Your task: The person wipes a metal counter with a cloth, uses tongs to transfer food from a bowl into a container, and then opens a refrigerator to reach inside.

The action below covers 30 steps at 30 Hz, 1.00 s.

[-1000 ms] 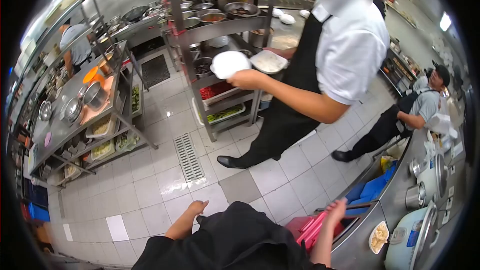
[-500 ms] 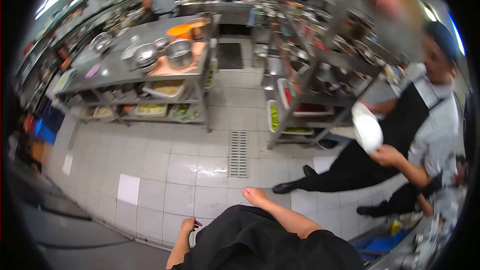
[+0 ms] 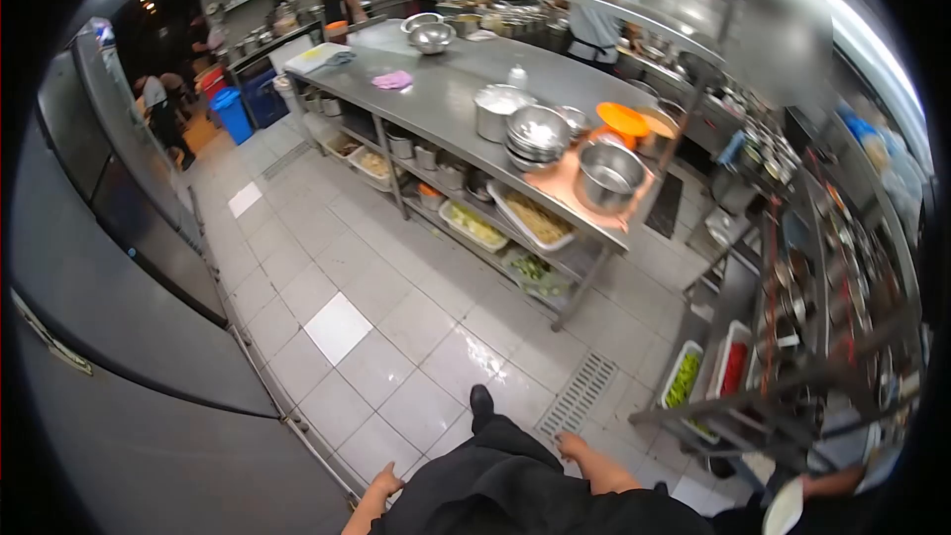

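Observation:
My left hand hangs low by my side, near the grey cabinet's base. A finger points forward, the others bend loosely, and no object shows in it. My right hand hangs in front of my dark clothing, above the floor drain. Its fingers are loosely bent and partly apart, with nothing visible in them. Neither hand touches any equipment. Ahead stands a steel worktable. On it are a deep steel pot, stacked steel bowls, an orange lid-like disc and a pink cloth.
Grey cabinets line the left side. Food tubs sit on the table's lower shelf. A steel rack stands right, beside a person's arm and a white bowl. Another person stands beyond the table. A blue bin is far left.
My view has turned left, bringing the cabinets and the whole worktable into sight. The co-worker with the white bowl has shifted to the lower right edge. One of my shoes now shows ahead.

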{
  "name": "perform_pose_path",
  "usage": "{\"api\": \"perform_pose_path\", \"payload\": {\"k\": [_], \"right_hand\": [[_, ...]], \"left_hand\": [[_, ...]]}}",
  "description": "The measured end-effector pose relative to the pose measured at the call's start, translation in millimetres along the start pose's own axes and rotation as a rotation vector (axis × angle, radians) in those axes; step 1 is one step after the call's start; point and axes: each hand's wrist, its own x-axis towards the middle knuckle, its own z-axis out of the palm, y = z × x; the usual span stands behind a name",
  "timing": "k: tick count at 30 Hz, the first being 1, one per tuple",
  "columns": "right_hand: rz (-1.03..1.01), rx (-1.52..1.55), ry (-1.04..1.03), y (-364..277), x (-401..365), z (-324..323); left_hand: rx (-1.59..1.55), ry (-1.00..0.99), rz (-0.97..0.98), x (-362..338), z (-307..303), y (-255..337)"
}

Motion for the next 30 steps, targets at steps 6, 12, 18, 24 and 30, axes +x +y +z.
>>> {"api": "perform_pose_path", "payload": {"k": [6,12,18,24,30], "right_hand": [[-0.027,-0.214,-0.316,-91,132,-72],[-0.289,-0.258,-0.093,-271,212,-177],[-0.428,-0.065,-0.014,-432,238,-235],[-0.36,-0.378,-0.113,-497,280,-231],[-1.199,-0.254,-0.72,-426,529,-202]], "left_hand": [[0.022,0.051,0.196,29,-45,-39],[-0.487,0.108,-0.189,44,-98,61],[-0.429,0.235,0.015,141,-123,85],[-0.271,0.153,0.12,229,-252,103],[0.292,0.007,0.298,336,-446,102]]}}
